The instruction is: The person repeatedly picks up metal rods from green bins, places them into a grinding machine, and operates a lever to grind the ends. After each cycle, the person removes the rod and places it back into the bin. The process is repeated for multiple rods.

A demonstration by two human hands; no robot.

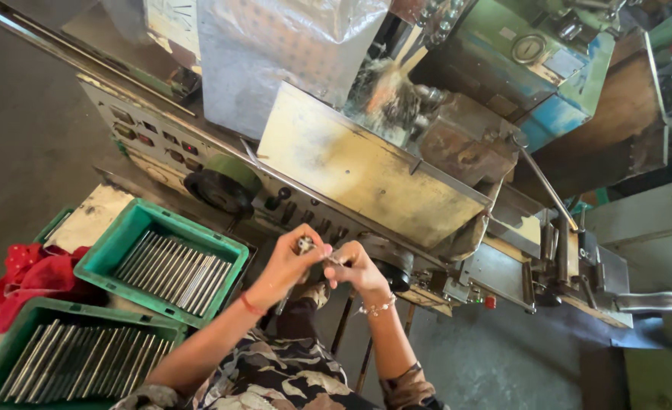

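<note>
My left hand and right hand pinch a thin metal rod between them before the machine; more rods fill the green tray at nine o'clock. Next, I judge, feeding needs steady alignment.

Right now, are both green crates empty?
No. Both green crates hold rows of metal rods lying side by side.
</note>
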